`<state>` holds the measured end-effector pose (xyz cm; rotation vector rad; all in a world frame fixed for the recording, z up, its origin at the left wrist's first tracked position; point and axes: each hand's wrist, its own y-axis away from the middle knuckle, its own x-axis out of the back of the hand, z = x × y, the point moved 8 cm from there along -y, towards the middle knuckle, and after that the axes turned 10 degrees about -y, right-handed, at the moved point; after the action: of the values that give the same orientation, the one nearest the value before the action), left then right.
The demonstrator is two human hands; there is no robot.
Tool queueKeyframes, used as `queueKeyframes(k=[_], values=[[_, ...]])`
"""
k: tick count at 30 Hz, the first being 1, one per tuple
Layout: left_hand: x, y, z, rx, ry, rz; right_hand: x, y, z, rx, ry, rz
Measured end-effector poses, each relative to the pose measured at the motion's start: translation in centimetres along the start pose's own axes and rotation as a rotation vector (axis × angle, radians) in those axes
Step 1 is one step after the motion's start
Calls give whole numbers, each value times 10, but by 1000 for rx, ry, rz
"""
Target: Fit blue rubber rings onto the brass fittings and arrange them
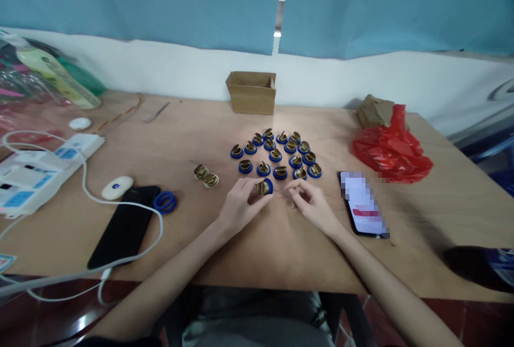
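Note:
Between the thumb and fingers of my left hand (240,202) is a round brass-coloured metal piece (263,188) with a blue ring around one end, tilted on its side. My right hand (311,203) is just to its right, apart from it, fingers curled and fingertips together; whether anything is in them is hidden. Beyond both hands stand several similar brass-coloured pieces (275,155) in blue rings, grouped in an arc. Two brass-coloured pieces (210,180) without blue rings lie left of my left hand. Farther left, loose blue rings (164,202) overlap beside a black phone (124,226).
An open cardboard box (254,99) stands against the wall. To the right are a lit phone (363,205), a red plastic bag (391,151) and a dark bottle (482,266). A white cable (161,229) loops across the left side near a power strip (48,173).

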<state>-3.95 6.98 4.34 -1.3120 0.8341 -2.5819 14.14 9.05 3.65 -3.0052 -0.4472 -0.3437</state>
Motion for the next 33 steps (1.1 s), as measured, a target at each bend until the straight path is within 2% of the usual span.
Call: queueKeyframes(k=[6,13,15,17,21,23,26,28,33], values=[[2,0,3,1,-198,-52,-6,1,4,12,13,-58],[-11,2,-8,10,-455,-172,-5,0,6,3,-1,-54],[-5,0,-9,3,-494,-173,-5,0,7,7,3,-50],[10,-5,-12,8,-520,-134,-4,0,7,18,14,-48],[61,-8,-42,164,-616,13,-4,0,7,31,27,-55],[77,-4,-64,209,-658,-5,-5,-1,7,31,27,-54],[83,7,-97,193,-655,-98,-8,-1,7,26,33,-61],[78,13,-114,144,-623,-172,-10,-1,7,29,35,-70],[58,10,-135,47,-503,-328,-13,-2,12,41,46,-84]])
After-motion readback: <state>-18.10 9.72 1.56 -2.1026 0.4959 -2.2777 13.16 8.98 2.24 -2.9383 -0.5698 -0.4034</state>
